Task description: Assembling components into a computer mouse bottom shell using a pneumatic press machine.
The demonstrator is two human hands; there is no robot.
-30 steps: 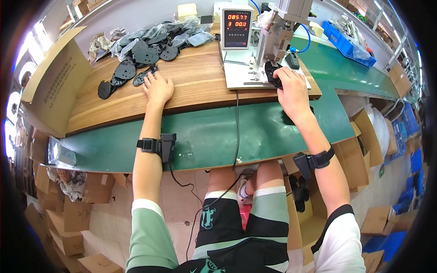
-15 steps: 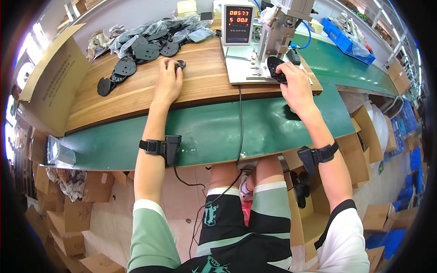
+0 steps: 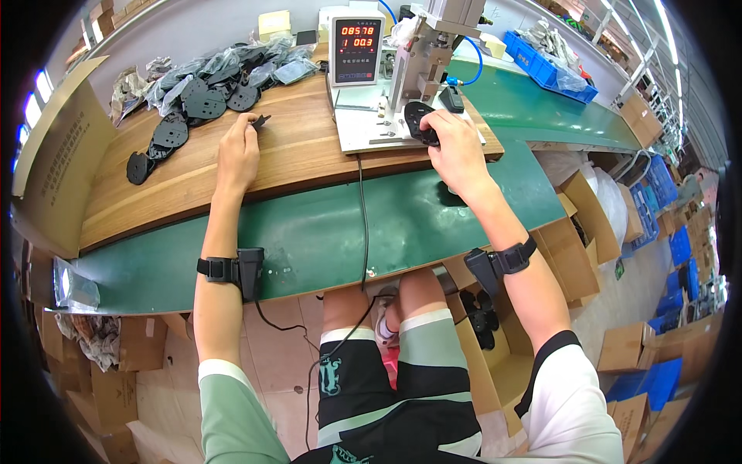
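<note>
My left hand point(image 3: 237, 158) is over the wooden board, thumb and fingers closed on a small black plastic part point(image 3: 263, 121) that is tilted edge-on. To its left lies a spread of round black plastic discs point(image 3: 203, 101) with holes. On the right, my right hand point(image 3: 457, 149) grips the edge of a rounded black plastic piece point(image 3: 417, 117), which is at the white base plate point(image 3: 357, 138) under the head of a metal bench press point(image 3: 427, 68). My fingers cover part of that piece.
A white control box point(image 3: 355, 52) with a red display stands left of the press. Behind the discs are crumpled plastic bags point(image 3: 294, 69). An open carton point(image 3: 66, 158) stands at the left, and a blue crate point(image 3: 553, 68) at the far right. A black cable point(image 3: 362, 220) hangs over the table edge.
The view has swung right, so the scene sits further left. The small part in my left hand has turned from flat to edge-on. My right hand keeps its place at the press; the display reading differs.
</note>
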